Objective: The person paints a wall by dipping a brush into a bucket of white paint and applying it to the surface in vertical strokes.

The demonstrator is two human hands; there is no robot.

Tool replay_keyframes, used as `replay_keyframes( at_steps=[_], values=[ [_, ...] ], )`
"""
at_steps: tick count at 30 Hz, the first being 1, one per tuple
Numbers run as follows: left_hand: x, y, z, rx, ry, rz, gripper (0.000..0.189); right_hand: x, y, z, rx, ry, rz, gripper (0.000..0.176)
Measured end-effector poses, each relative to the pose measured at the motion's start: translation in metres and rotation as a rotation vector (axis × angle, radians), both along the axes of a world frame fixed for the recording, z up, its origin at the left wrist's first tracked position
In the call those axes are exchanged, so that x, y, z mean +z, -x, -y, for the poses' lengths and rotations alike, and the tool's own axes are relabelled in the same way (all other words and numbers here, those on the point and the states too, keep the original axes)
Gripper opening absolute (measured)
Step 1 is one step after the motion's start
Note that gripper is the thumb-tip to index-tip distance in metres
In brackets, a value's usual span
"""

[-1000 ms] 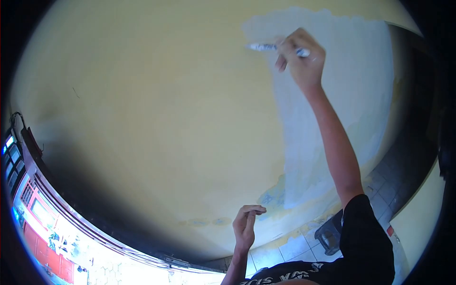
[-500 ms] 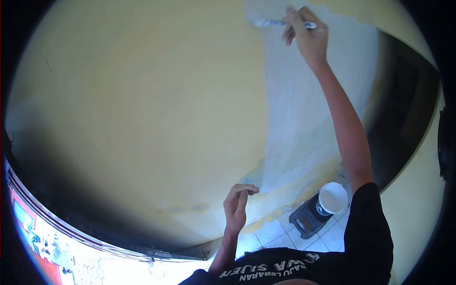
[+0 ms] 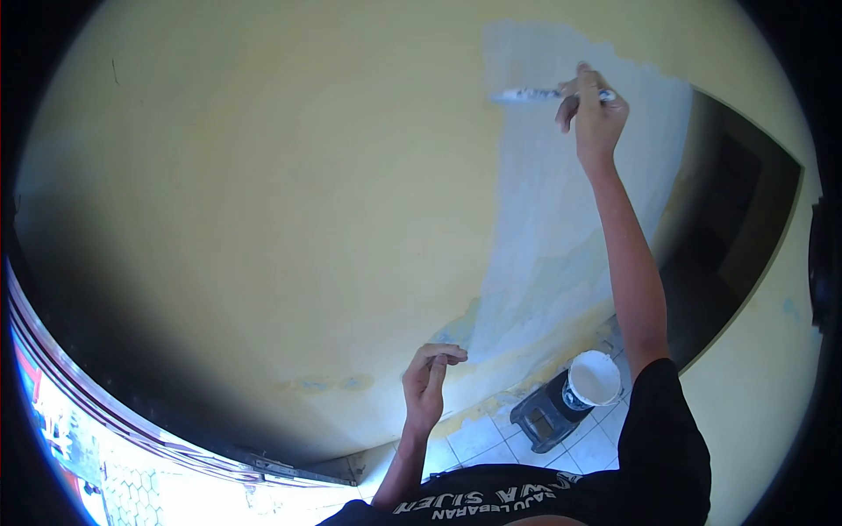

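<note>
A paintbrush [image 3: 531, 94] with a white-smeared handle lies across the fingers of my right hand [image 3: 602, 114], gripped between thumb and fingers. Its bristles point left, at the left edge of a whitish painted strip [image 3: 561, 167] on the yellow wall [image 3: 333, 193]. Lower down, my left hand [image 3: 427, 377] is raised near the bottom of that strip. Its fingers are bent and pressed together against the thumb, with nothing visible in them. A white bucket [image 3: 594, 379] of white paint stands below my right arm.
The bucket rests on a dark grey stand [image 3: 545, 419] on white floor tiles [image 3: 478, 438]. Right of the strip is a dark opening [image 3: 728, 219]. A metal track [image 3: 298, 473] runs along the lower left, with a bright outdoor area beyond. Bluish-grey patches [image 3: 456, 330] mark the lower wall.
My right hand has brought the brush down the wall and slightly right, along the strip's left edge. My left hand keeps its bent pose; the whole view has shifted a little.
</note>
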State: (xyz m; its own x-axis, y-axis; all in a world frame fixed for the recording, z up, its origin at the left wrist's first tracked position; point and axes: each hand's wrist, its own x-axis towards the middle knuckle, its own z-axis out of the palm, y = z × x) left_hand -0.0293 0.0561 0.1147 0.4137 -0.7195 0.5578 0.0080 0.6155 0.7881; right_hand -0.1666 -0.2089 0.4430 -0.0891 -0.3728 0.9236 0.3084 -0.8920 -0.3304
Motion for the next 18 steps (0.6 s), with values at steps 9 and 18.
replay_keyframes(
  at_steps=[9,18],
  values=[
    [-0.007,-0.010,-0.008,-0.009,0.003,-0.023,0.023,-0.013,-0.001,-0.008,-0.014,-0.098,-0.013,0.037],
    [-0.008,-0.014,-0.008,-0.005,-0.045,-0.030,0.023,-0.055,0.001,0.010,-0.158,-0.232,-0.212,0.034]
  ],
)
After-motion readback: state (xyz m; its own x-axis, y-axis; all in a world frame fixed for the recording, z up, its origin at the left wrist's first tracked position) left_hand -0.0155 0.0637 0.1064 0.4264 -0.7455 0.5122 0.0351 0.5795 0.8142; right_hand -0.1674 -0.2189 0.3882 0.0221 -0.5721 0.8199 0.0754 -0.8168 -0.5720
